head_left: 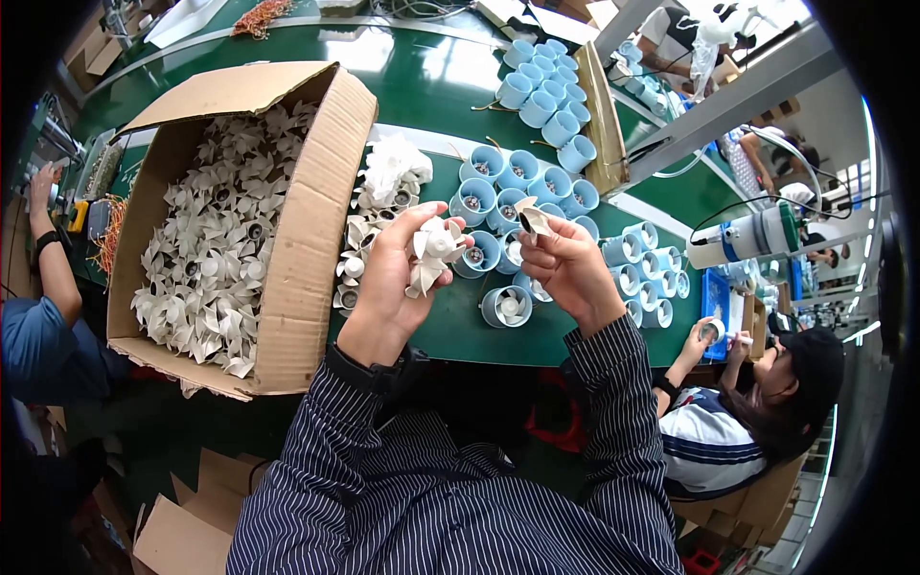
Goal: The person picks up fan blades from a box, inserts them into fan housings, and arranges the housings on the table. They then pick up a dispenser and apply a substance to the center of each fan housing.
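Observation:
My left hand (pixel 388 283) is closed around white plastic fan impellers (pixel 436 251), at least two, with curved blades sticking out past the fingers. Between the thumb and fingers of my right hand (pixel 575 264) is one more fan impeller (pixel 533 220), tilted so its dark hub opening shows. Both hands are raised over the near side of the green table (pixel 450 335). Beneath and beyond them stand light-blue cups (pixel 474 201) with metal parts inside. One near cup (pixel 506 307) has a white impeller seated in it. Loose impellers (pixel 353 264) lie left of my left hand.
A cardboard box (pixel 311 220) full of impellers stands at the left. More blue cups (pixel 647 264) sit right, others (pixel 541 86) farther back beside a wooden board (pixel 599 115). A white plastic bag (pixel 393 168) lies behind. Co-workers sit left and right (pixel 719 431).

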The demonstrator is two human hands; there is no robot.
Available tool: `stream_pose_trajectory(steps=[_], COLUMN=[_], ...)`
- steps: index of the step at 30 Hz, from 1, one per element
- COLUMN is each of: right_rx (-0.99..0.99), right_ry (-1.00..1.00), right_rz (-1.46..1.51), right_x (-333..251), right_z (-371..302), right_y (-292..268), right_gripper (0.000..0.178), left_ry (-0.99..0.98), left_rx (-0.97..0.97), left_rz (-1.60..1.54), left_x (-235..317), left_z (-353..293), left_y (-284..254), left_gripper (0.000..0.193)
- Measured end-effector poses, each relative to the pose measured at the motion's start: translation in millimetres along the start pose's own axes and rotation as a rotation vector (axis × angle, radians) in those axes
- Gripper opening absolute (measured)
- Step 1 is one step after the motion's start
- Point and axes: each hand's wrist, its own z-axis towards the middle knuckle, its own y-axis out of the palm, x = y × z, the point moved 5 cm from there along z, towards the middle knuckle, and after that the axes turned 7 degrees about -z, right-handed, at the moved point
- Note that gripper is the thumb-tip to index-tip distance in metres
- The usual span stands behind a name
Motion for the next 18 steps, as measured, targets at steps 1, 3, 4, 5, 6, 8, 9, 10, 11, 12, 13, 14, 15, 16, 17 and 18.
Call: stream_pose_trajectory(steps=[1,3,4,5,6,8,9,10,11,12,13,14,15,16,17,18], right_rx=[-0.003,-0.007,-0.009,0.037,0.083,0.129,0.175,0.216,0.255,0.254,0.240,0.225,0.210,0.210,0.217,0.223], right_ry=[0.020,0.060,0.064,0.039,0.013,-0.009,-0.127,-0.248,-0.372,-0.372,-0.405,-0.439,-0.473,-0.474,-0.377,-0.284], right_rz=[0.026,0.079,0.078,-0.013,-0.105,-0.196,-0.582,-0.967,-1.353,-1.351,-1.422,-1.493,-1.565,-1.566,-1.377,-1.189], right_x=[2,6,7,5,3,1,-8,-15,-19,-16,-12,-9,-7,-9,-11,-13], right_z=[1,2,3,3,3,4,4,4,4,5,7,8,9,8,8,7], right_y=[1,3,5,6,7,14,18,26,35,36,39,41,43,43,38,33], right_gripper=[0.024,0.024,0.024,0.022,0.020,0.018,0.017,0.016,0.016,0.016,0.017,0.017,0.018,0.018,0.018,0.018], left_ry=[-0.016,-0.029,-0.036,-0.044,-0.052,-0.038,-0.023,-0.008,-0.008,-0.001,0.006,0.013,0.014,0.019,0.024,0.028], left_rx=[0.006,0.015,0.024,0.034,0.044,0.075,0.103,0.130,0.132,0.101,0.071,0.039,0.039,0.028,0.016,0.002], left_rz=[-0.055,-0.111,-0.131,-0.150,-0.169,-0.165,-0.161,-0.155,-0.155,-0.165,-0.175,-0.185,-0.186,-0.215,-0.245,-0.276], left_x=[0,1,1,-1,-2,-2,-2,-1,-2,-3,-5,-5,-6,-6,-6,-6], left_z=[0,-1,-2,-3,-4,-6,-7,-7,-7,-5,-4,-3,-3,-3,-2,-2], left_y=[-2,-5,-5,-4,-2,3,4,4,2,-2,-6,-7,-8,-8,-7,-7], left_gripper=[0.037,0.036,0.037,0.038,0.038,0.038,0.038,0.037,0.037,0.038,0.038,0.039,0.039,0.038,0.038,0.037])
